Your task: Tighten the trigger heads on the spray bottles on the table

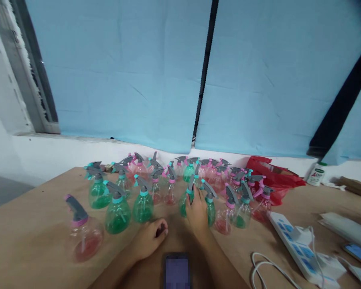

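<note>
My right hand (197, 210) is closed around the grey head of a green spray bottle (183, 206), which stands upright among the others. My left hand (152, 237) rests on the table with its fingers curled in, and nothing shows inside them. Close beyond it is a green spray bottle (143, 208) with a turquoise collar. To its left stands another green spray bottle (118, 216), and farther left a pink one (86, 241) with a pink collar. Right of my right hand are a green bottle (211, 210) and a pink bottle (224, 220), partly overlapping.
Several more green and pink spray bottles (171, 193) fill the back of the wooden table (33, 224). At right are a white power strip (291, 245) with plugs and cables, a red plastic bag (270, 176), a white bottle (316, 174) and a phone (359, 255). Another phone (177, 273) lies in front.
</note>
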